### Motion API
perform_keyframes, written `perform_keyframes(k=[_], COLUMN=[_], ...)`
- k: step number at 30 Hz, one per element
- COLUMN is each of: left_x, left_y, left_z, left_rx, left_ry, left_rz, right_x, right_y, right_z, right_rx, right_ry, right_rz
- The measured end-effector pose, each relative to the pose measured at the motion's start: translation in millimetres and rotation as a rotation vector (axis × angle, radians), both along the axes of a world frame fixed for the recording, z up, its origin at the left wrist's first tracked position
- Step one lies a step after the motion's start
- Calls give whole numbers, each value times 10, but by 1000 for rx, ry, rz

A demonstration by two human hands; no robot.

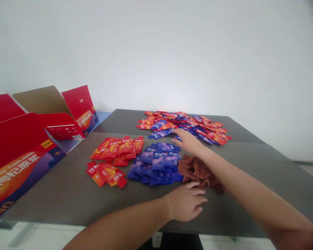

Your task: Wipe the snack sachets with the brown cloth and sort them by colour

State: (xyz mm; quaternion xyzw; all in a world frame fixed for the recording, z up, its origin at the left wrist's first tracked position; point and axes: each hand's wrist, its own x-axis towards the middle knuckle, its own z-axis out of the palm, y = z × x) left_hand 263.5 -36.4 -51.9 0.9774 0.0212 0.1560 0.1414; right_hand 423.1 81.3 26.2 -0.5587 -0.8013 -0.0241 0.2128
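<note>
Blue sachets in loose overlapping heap mid-table, right edge against brown cloth. Red sachets in two rough clusters just left of blue, small gap between. Mixed heap of red + blue sachets farther back, spread wide, behind blue heap and right of it.

Right hand stretched fwd above cloth, fingers open + nearly flat, nothing gripped. Fingertips at front edge of mixed heap, maybe touching a sachet there, hard to tell from this angle. Left hand low on table, in front of cloth + just beside it, fingers open, slightly curled, empty, pointing right. Blue heap nearer to right hand than left, but no sachet held in either.

Dark grey table w/ visible seam between near + far sections, all sachets on top. Red cardboard box at left end, lying open, printed side w/ orange sun + Chinese text facing hands. Second red box behind it, flaps up, tan inner flap showing. White wall behind table.
</note>
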Motion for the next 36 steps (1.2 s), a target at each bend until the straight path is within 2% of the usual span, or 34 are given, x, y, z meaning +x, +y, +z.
perform_keyframes(k=[2,6,9,12,17,24,30,36], left_x=[2,-6,-18,-27,-32,-32,-37,-28], left_y=[10,40,67,79,73,63,56,55], left_z=[-11,-21,-19,-22,-48,-36,-11,-16], left_rx=[-5,-13,-28,-58,-97,-118,-155,-199], left_ry=[-5,-6,6,19,13,-6,0,-24], left_rz=[1,-16,-51,-44,-32,-11,8,25], right_x=[-106,-307,-352,-238,162,676,891,925], right_y=[316,815,1011,1065,929,421,-17,-253], right_z=[-29,-210,-356,-448,-475,-471,-372,-289], right_rx=[-134,-253,-344,-412,-434,-446,-480,-406], right_ry=[-187,-275,-304,-318,-362,-405,-426,-389], right_rz=[74,111,52,-29,-83,-226,-321,-427])
